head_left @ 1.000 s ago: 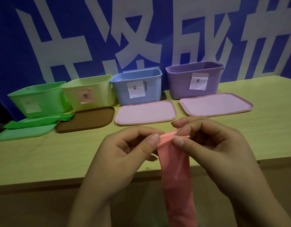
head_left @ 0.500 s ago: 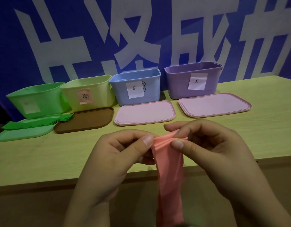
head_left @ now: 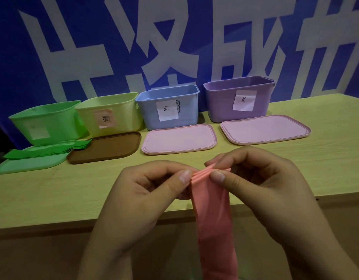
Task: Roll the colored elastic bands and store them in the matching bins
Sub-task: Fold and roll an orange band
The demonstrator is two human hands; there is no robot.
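L hand & R hand both pinch the top end of the pink band, fingers clamped on it, held above the desk front edge; the rest hangs down past it. Top edge bunched in folds. At the back: green bin, yellow bin, blue bin, purple bin, lids in front.

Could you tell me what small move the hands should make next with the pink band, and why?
Probably another roll of the folded top edge downward: both the left hand and right hand pinch the pink elastic band, which shows only a few folds, most hanging loose.
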